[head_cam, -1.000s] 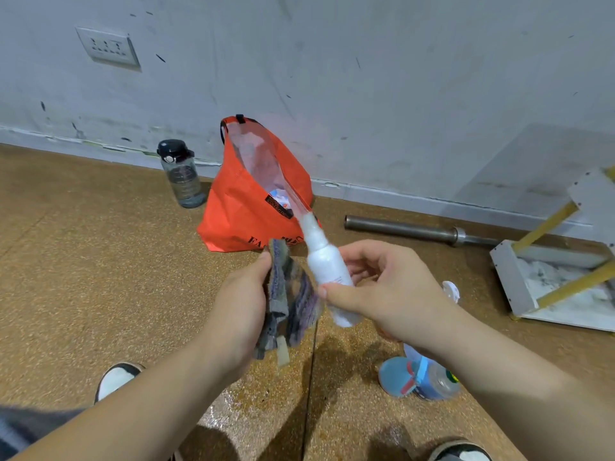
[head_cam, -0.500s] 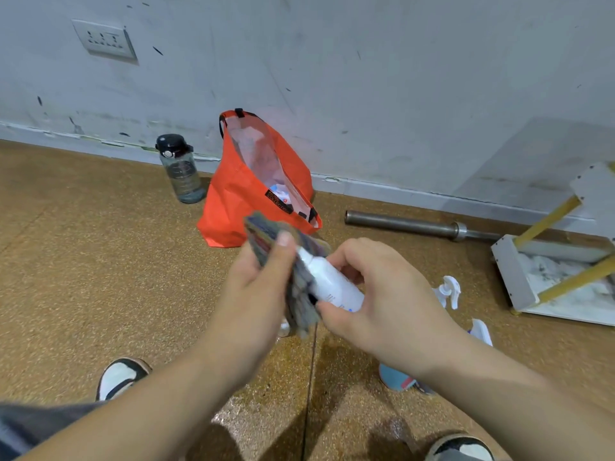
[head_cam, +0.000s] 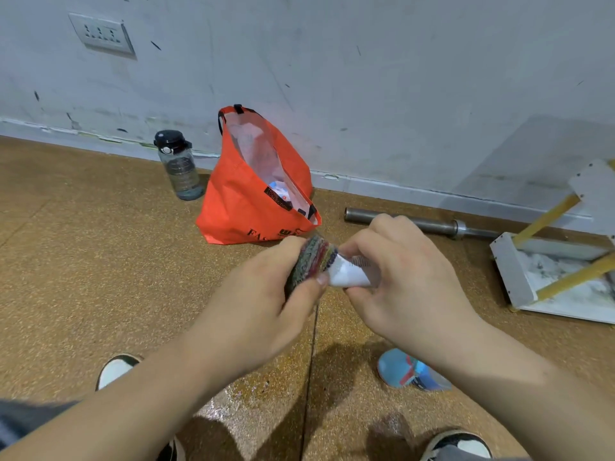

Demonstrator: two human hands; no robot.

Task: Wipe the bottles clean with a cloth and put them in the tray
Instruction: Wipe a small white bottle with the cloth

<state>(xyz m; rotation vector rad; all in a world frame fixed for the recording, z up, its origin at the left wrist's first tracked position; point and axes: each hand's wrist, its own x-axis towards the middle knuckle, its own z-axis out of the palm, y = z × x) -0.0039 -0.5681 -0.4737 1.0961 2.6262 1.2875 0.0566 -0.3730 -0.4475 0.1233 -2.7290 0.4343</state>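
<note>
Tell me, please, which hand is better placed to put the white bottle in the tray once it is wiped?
Probably right: the right hand grips the white bottle, and the white tray lies on that side; the left hand holds the cloth.

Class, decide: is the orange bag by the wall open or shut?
Open: the orange bag gapes at the top, showing its pale lining and items inside.

White bottle (head_cam: 349, 273): near-horizontal, off the floor, just in front of the orange bag (head_cam: 246, 207); one end buried in the cloth (head_cam: 311, 261). Cloth: striped, multicoloured, bunched round that end. Blue bottle (head_cam: 399, 367): on its side on the floor, front-right of bag. Tray (head_cam: 509, 269): white, well right of bag.
</note>
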